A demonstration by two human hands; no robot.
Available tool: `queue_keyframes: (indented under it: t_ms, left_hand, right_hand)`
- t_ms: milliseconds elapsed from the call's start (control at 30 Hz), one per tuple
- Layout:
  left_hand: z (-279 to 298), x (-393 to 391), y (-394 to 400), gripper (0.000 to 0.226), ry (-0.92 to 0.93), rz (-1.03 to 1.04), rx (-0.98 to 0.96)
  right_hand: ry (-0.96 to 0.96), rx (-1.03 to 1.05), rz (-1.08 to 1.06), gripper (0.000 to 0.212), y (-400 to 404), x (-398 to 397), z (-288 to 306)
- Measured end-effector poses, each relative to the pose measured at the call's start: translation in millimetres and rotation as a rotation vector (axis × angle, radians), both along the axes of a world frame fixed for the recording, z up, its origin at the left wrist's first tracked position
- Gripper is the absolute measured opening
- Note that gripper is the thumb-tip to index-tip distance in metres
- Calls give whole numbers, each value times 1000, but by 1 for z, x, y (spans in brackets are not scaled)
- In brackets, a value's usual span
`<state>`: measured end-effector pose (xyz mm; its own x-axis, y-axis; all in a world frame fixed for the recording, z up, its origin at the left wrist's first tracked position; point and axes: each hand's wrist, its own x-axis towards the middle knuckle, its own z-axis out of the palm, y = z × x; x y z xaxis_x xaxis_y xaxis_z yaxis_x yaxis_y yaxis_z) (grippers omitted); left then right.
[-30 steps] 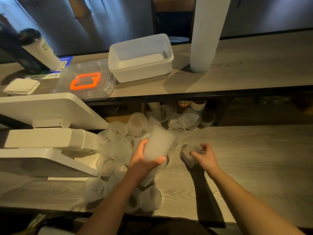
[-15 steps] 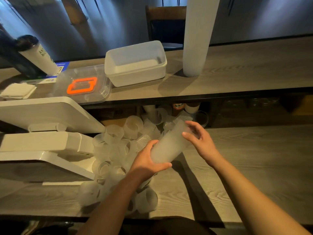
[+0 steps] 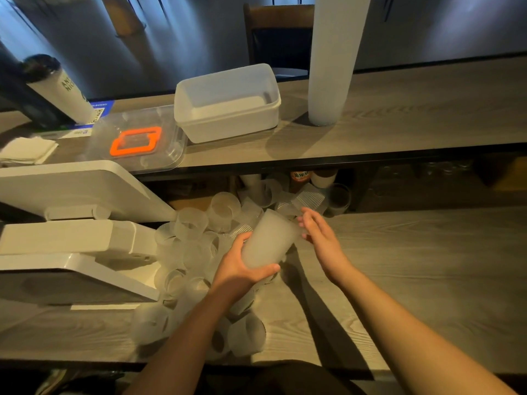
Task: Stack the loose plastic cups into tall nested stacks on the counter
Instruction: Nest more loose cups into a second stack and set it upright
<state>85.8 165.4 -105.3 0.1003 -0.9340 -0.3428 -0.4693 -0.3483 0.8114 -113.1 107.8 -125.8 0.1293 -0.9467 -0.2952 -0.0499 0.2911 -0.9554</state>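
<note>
Picked a loose cup off the counter [image 3: 399, 252] with the right hand [image 3: 319, 240], carried it to the nested stack [image 3: 268, 242] gripped in the left hand [image 3: 242, 269], slid it onto the top, then loosened the right fingers beside the rim.

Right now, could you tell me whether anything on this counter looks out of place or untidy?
Yes: the loose frosted plastic cups lie tumbled in a heap on the lower wooden counter, many on their sides. The left hand grips a tilted short nested stack; the right hand is at its rim.
</note>
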Motion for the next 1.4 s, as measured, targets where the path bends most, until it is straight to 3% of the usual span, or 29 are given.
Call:
queue_keyframes:
  t_ms: [67, 133, 267, 333, 533, 633, 800, 1067, 1200, 1400]
  left_hand:
    - [0, 1, 0, 88, 23, 29, -6]
    - [0, 2, -1, 85, 30, 37, -4]
    - [2, 4, -3, 83, 80, 61, 7]
    - [2, 5, -3, 86, 109, 66, 21]
    - [4, 10, -1, 86, 128, 91, 29]
    - [2, 16, 1, 92, 118, 96, 33]
    - [0, 19, 1, 98, 99, 82, 39]
    - [-9, 16, -3, 87, 29, -19, 52]
    - [-10, 12, -4, 97, -28, -83, 33]
    - [-11, 7, -4, 87, -33, -128, 4]
  right_hand:
    - [45, -41, -187, 53, -13, -5, -5]
    - [123, -73, -277, 61, -29, -14, -16]
    - [302, -28, -187, 97, -60, -25, -36]
    - [395, -6, -126, 104, -71, -26, -43]
    - [526, -24, -53, 88, -83, -24, -55]
    - [468, -41, -97, 85, -81, -25, -52]
    - [209, -63, -178, 70, -65, -24, -30]
    - [-64, -60, -88, 41, -33, -23, -5]
    - [-65, -95, -5, 41, -26, -23, 8]
    - [108, -194, 112, 37, -19, -27, 24]
